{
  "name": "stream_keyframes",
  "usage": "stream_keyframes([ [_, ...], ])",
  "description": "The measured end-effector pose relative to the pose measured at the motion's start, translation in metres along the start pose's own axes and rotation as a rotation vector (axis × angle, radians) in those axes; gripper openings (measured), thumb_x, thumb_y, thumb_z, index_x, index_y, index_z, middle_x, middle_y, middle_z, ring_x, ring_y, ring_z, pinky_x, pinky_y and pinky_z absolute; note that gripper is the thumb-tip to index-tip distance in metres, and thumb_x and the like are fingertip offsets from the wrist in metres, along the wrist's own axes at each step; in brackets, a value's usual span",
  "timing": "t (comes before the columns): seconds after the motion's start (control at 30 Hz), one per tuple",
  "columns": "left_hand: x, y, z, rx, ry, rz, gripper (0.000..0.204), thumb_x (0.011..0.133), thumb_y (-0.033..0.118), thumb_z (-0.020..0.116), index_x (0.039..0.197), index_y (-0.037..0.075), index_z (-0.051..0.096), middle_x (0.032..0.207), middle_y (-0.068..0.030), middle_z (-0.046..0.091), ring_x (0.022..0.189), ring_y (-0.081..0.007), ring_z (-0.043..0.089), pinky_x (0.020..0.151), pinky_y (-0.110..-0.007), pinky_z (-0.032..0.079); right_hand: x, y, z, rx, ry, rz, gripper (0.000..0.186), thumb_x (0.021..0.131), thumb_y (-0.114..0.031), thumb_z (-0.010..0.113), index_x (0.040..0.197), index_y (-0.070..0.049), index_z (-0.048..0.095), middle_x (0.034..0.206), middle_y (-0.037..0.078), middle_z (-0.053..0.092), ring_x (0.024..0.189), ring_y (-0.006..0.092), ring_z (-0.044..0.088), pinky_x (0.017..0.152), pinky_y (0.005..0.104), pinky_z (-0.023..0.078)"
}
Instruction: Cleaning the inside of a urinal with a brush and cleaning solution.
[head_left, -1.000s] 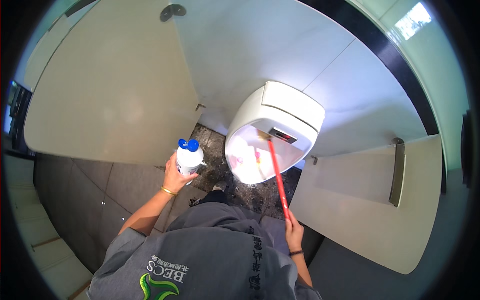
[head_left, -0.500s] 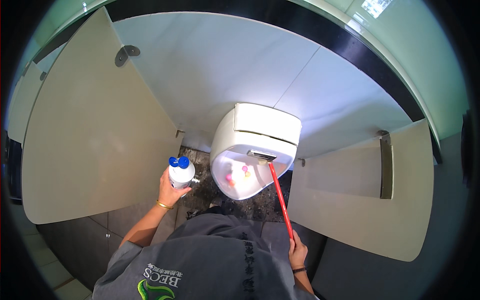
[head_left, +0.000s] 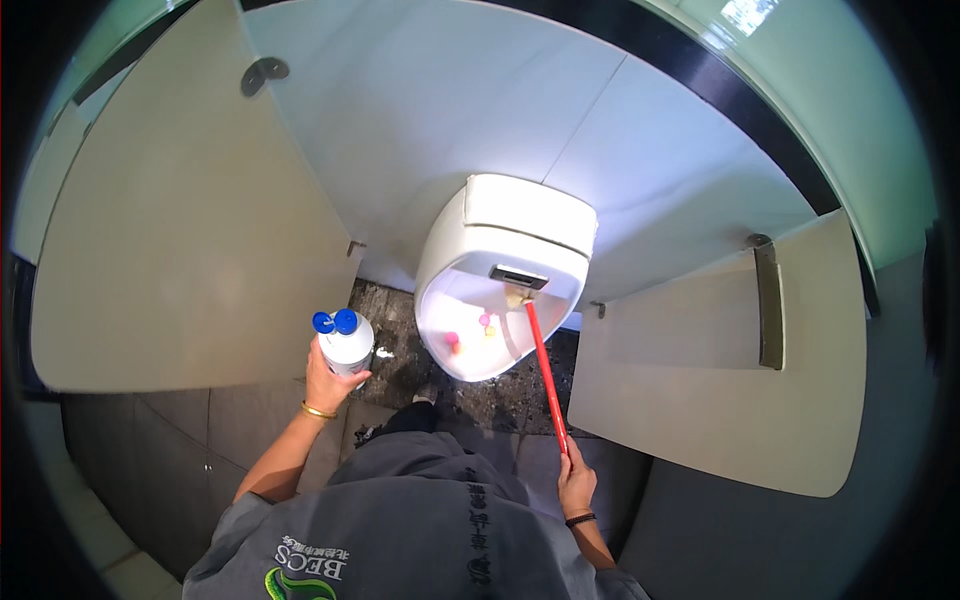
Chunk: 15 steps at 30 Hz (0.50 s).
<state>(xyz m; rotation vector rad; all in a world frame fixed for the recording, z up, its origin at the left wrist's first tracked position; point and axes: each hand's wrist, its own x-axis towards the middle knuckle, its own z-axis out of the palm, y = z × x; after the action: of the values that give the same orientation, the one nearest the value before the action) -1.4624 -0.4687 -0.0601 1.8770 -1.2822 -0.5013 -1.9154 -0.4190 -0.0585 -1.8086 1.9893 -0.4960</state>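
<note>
A white bottle [head_left: 347,350] with a blue flip-top cap stands upright in my left hand [head_left: 328,382], whose fingers wrap round its side. My right hand [head_left: 576,487] is closed on the lower end of a long red brush handle [head_left: 545,375]. The pale brush head [head_left: 517,297] is inside the white urinal [head_left: 432,250], just under its dark sensor panel [head_left: 519,277]. Several small pink, orange and yellow balls [head_left: 485,321] lie in the bowl. The bottle is apart from the urinal, to its left.
A beige partition [head_left: 190,230] rises on the left and another partition [head_left: 700,400] on the right. Behind the urinal is a pale tiled wall [head_left: 430,90]. Dark, wet-looking floor [head_left: 390,320] lies below it, with one of my shoes [head_left: 426,394] near the urinal.
The brush head has shifted left and deeper into the bowl under the sensor panel, its handle moving along with my right hand. The whole view has tilted slightly. Both hands keep their grips.
</note>
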Motion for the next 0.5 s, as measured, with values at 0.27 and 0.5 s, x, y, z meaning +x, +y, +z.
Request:
stream_keyframes([
  [0.27, -0.09, 0.016, -0.019, 0.055, 0.152, 0.014, 0.094, 0.048, 0.027, 0.086, 0.124, 0.002, 0.035, 0.112, -0.0184, 0.054, 0.102, -0.0345, 0.054, 0.087, -0.042, 0.043, 0.044, -0.03, 0.025, -0.07, -0.067, -0.172, 0.032, 0.089, -0.026, 0.051, 0.12, -0.025, 0.053, 0.071, 0.018, 0.062, 0.065, 0.0363, 0.06, 0.058, 0.0454, 0.047],
  [0.5, -0.201, 0.022, -0.031, 0.014, 0.272, -0.15, 0.091, 0.047, 0.021, 0.086, 0.121, 0.002, 0.036, 0.109, -0.0185, 0.056, 0.101, -0.0333, 0.056, 0.085, -0.041, 0.044, 0.017, 0.036, 0.026, 0.255, -0.124, 0.022, 0.032, 0.088, -0.02, 0.051, 0.119, -0.011, 0.055, 0.095, 0.019, 0.064, 0.085, 0.0324, 0.063, 0.072, 0.0376, 0.049],
])
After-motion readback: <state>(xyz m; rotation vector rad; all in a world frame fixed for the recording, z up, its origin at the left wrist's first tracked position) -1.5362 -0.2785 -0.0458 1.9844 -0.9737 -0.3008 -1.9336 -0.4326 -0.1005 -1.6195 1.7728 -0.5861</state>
